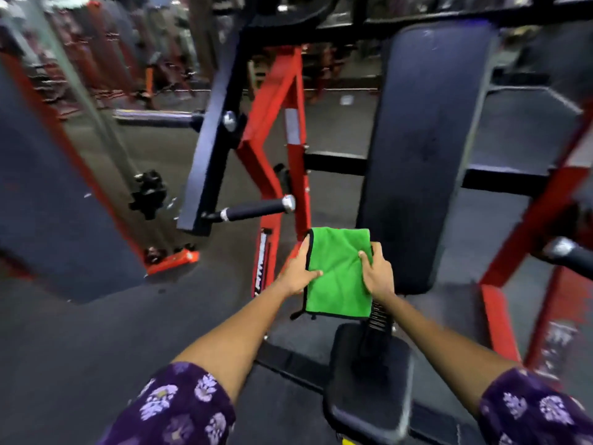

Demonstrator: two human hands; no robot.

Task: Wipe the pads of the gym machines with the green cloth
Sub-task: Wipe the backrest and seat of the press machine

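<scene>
I see green cloth (337, 271) mid-frame, folded, left hand (296, 273) and right hand (378, 274) both pinching its edges. Not wiping yet. Next: press onto back pad (426, 149), upper right.

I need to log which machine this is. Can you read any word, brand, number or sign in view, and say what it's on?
No text can be read.
White lettering runs down the red upright left of the green cloth: too blurred to read.
White marks on the red frame leg at lower right: too blurred to read, maybe worn paint.
Back pad and seat pad: no lettering visible.
</scene>
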